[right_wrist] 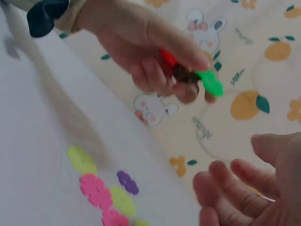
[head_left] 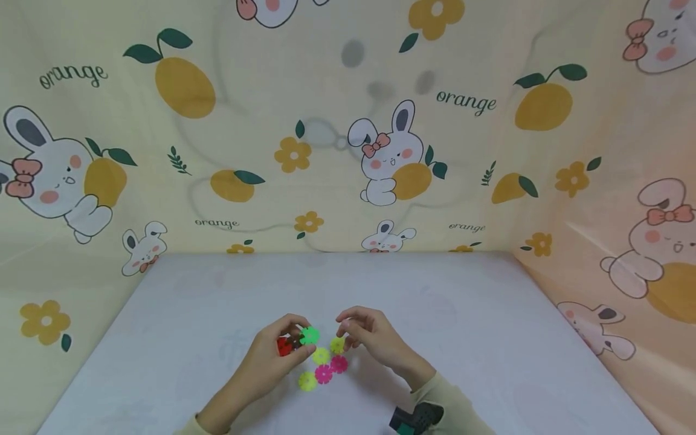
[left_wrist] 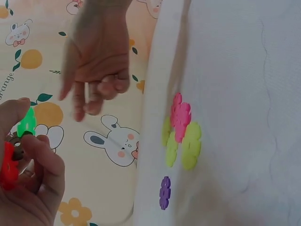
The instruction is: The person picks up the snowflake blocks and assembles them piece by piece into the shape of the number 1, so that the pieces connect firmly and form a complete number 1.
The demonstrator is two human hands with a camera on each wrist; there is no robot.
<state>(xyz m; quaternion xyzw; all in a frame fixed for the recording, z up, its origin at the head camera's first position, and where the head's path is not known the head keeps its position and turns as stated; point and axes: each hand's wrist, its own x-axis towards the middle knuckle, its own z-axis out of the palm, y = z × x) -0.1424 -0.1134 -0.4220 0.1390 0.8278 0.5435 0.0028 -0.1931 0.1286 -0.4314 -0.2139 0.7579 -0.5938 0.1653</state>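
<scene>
My left hand [head_left: 270, 356] grips a joined row of flower-shaped plastic pieces: a red piece [head_left: 284, 346], a dark brown piece [left_wrist: 18, 147] and a green piece [head_left: 309, 335] at the thumb end. The fingers partly hide the red and brown ones. To the right, my right hand [head_left: 380, 340] hovers with loosely bent fingers and holds nothing. Below the hands on the table are pink pieces [head_left: 323, 374] and yellow-green pieces [head_left: 307, 381], set close together. A purple piece [left_wrist: 164, 193] lies beside them in both wrist views; the head view does not show it.
The white table [head_left: 467, 314] stretches out around the hands. Behind it and at its sides hangs a cream cloth [head_left: 261, 90] printed with rabbits, oranges and flowers. A dark device [head_left: 417, 417] is strapped at the right sleeve.
</scene>
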